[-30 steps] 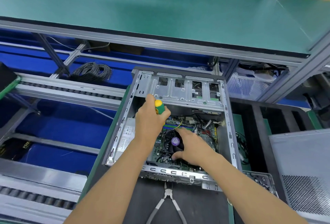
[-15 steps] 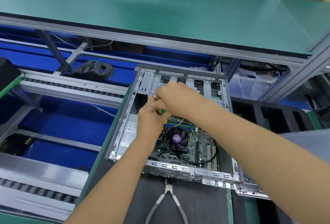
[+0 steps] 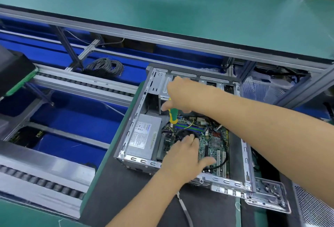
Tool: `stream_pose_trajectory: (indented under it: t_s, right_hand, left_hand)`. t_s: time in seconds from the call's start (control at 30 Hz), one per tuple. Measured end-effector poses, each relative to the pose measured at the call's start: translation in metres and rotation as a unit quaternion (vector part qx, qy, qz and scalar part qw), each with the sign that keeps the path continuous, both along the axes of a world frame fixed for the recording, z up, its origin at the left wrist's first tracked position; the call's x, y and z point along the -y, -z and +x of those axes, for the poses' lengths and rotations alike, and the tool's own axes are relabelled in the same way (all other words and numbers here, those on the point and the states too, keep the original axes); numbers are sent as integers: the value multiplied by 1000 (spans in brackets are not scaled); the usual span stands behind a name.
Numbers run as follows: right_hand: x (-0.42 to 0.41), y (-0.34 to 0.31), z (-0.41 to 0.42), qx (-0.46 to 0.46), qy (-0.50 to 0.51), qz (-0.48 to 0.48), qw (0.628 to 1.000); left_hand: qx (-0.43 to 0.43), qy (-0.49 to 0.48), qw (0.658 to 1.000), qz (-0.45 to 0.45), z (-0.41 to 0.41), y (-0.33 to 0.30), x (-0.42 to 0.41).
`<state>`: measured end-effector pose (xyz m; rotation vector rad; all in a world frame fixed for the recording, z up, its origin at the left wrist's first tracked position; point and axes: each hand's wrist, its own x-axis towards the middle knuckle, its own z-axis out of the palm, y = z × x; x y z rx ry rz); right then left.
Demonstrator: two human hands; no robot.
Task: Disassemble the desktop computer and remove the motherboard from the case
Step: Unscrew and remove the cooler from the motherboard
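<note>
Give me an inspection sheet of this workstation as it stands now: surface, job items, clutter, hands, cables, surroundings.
Surface: dark mat on a green-edged bench.
Job items: open computer case lying on its side; motherboard inside it; silver power supply at its left.
Clutter: pliers handle on the mat near the case; clear parts tray at its right corner.
Hands: right hand holds a green and yellow screwdriver pointing down into the case; left hand rests over the black CPU fan.
Cables: wires run across the board; grey coiled cable behind the bench.
Surroundings: green upper shelf; roller conveyor at left.
</note>
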<state>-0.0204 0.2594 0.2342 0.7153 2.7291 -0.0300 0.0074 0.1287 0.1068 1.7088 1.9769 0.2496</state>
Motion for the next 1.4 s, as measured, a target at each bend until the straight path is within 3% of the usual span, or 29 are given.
stream_pose_trajectory:
  t_s: [0.17, 0.37, 0.47, 0.7, 0.83, 0.93, 1.0, 1.07, 1.13, 1.23, 1.4]
  right_hand:
    - [3, 4, -5, 8, -27, 1, 1000]
    - [-1, 8, 1, 43, -148, 74, 985]
    - [-7, 14, 6, 59, -228, 59, 970]
    - [-11, 23, 11, 91, -34, -20, 995]
    - [-11, 23, 8, 87, -9, -15, 996]
    - [-10, 23, 12, 91, -127, 33, 987]
    - [-8, 24, 16, 89, -256, 65, 960]
    - [-7, 27, 18, 77, -317, 64, 943]
    - [-3, 27, 16, 54, -254, 17, 966]
    - [3, 28, 9, 36, -75, -83, 993]
    - [6, 21, -8, 94, -45, -25, 994]
  left_hand:
    - [-11, 23, 987, -160, -4, 10, -11]
    - [-16, 17, 982, -188, -4, 11, -14]
    - [-14, 9, 981, -192, -4, 10, -13]
    - [-19, 14, 981, -191, -4, 10, -13]
    - [-22, 17, 982, -188, -4, 9, -14]
    - [-24, 20, 983, -182, -4, 11, -14]
    - [-21, 20, 983, -179, -4, 12, -14]
    - [-20, 18, 983, -179, -4, 13, -14]
    - [-21, 16, 983, -180, -3, 14, -14]
    - [-25, 18, 983, -180, -2, 12, -13]
    - [-20, 19, 983, -183, -3, 11, -13]
